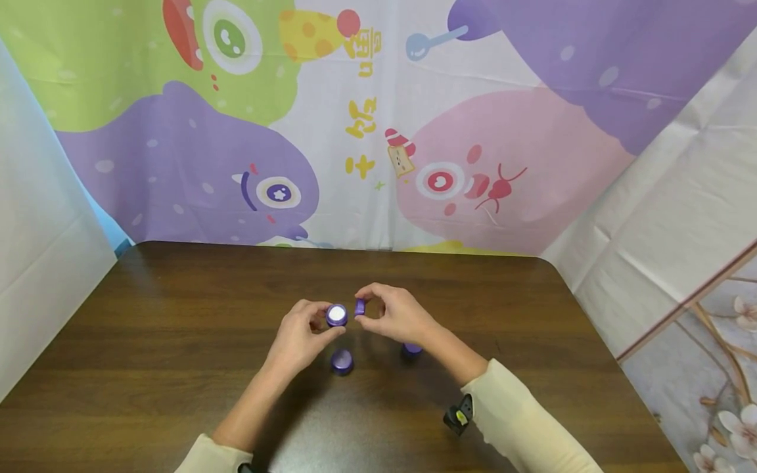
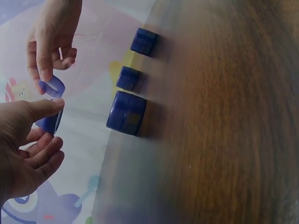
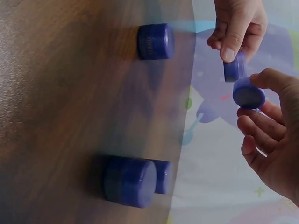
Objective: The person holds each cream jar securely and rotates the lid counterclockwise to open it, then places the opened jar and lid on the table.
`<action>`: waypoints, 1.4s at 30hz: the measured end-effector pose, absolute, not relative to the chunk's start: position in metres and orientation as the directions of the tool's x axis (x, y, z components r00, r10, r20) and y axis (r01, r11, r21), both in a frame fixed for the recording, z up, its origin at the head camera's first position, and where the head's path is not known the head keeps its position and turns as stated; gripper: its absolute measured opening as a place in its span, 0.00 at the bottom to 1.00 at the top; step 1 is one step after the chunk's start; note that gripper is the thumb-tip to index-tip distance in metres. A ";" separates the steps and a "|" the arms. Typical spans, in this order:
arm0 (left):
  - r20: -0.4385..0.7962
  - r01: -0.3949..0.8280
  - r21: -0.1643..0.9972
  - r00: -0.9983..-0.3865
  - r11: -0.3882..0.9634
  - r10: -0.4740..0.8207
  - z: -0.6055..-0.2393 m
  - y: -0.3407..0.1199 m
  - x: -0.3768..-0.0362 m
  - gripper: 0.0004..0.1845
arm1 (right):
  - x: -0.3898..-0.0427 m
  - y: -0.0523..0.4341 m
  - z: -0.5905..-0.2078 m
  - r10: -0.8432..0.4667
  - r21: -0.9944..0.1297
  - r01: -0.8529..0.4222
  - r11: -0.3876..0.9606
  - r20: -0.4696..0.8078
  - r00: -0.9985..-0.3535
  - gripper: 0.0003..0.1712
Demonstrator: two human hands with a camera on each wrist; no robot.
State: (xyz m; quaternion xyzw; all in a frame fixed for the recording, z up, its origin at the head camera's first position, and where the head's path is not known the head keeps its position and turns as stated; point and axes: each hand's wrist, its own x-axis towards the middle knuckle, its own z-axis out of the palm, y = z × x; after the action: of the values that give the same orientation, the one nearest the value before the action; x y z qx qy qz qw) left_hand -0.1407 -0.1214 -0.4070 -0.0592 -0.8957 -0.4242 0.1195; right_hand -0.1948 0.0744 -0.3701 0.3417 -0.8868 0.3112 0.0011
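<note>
My left hand (image 1: 319,322) pinches a small purple jar (image 1: 336,315) with its white inside facing up; the same jar (image 2: 49,122) sits between thumb and fingers in the left wrist view. Just to its right, my right hand (image 1: 371,307) pinches a purple lid (image 1: 359,307) on edge, almost touching the jar. In the right wrist view the lid (image 3: 248,93) lies close under the jar (image 3: 233,69). Both hands hover above the brown table (image 1: 177,341).
Below the hands, a closed purple jar (image 1: 342,360) stands on the table, and another purple piece (image 1: 412,348) peeks out beside my right wrist. The left wrist view shows three purple pieces in a row (image 2: 126,113), (image 2: 127,78), (image 2: 143,41). A printed cloth (image 1: 378,131) hangs behind the table.
</note>
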 end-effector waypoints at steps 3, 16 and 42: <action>0.267 0.204 0.745 -0.964 0.635 -0.003 -0.409 -0.122 -0.142 0.20 | -0.197 0.076 -0.374 -0.594 -0.578 -0.585 0.569 0.202 -0.778 0.20; 0.212 0.151 0.735 -0.977 0.661 -0.012 -0.417 -0.125 -0.149 0.22 | -0.203 0.077 -0.393 -0.568 -0.630 -0.509 0.587 0.127 -0.813 0.21; 0.082 0.059 0.680 -0.997 0.731 0.004 -0.432 -0.126 -0.165 0.23 | -0.216 0.072 -0.427 -0.538 -0.659 -0.438 0.612 0.059 -0.841 0.21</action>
State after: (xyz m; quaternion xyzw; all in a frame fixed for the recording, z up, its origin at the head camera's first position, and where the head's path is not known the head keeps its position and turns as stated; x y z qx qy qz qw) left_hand -0.1651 -0.1264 -0.4319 -0.0170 -0.9295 -0.3664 0.0376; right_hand -0.2162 0.0716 -0.4268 0.2725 -0.8948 0.3460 -0.0723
